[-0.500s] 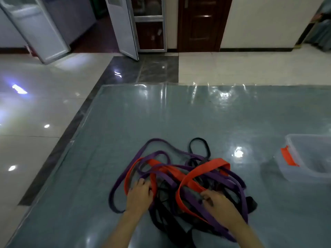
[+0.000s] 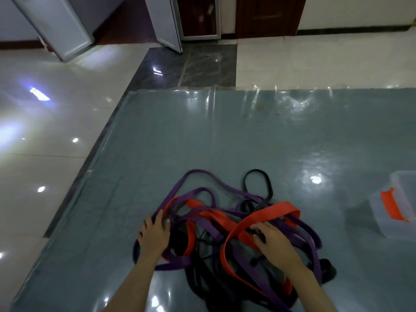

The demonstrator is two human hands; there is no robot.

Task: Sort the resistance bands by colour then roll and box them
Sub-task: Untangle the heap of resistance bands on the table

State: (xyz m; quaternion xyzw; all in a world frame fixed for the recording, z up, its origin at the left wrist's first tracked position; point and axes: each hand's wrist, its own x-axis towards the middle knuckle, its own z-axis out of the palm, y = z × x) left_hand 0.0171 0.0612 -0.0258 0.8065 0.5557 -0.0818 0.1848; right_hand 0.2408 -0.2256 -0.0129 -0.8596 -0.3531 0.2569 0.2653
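Where both hands rest | bands (image 2: 225, 221) purple, orange, black, tangled | left grip (image 2: 155, 236) flat, right grip (image 2: 273, 240) unclear

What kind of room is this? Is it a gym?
Probably not a gym; more likely a hall or room in a home or office. The floor is shiny tile, there is a dark wooden door, and the resistance bands lie on a plastic-covered mat on the floor.

No readable text, labels, brands or numbers anywhere in view
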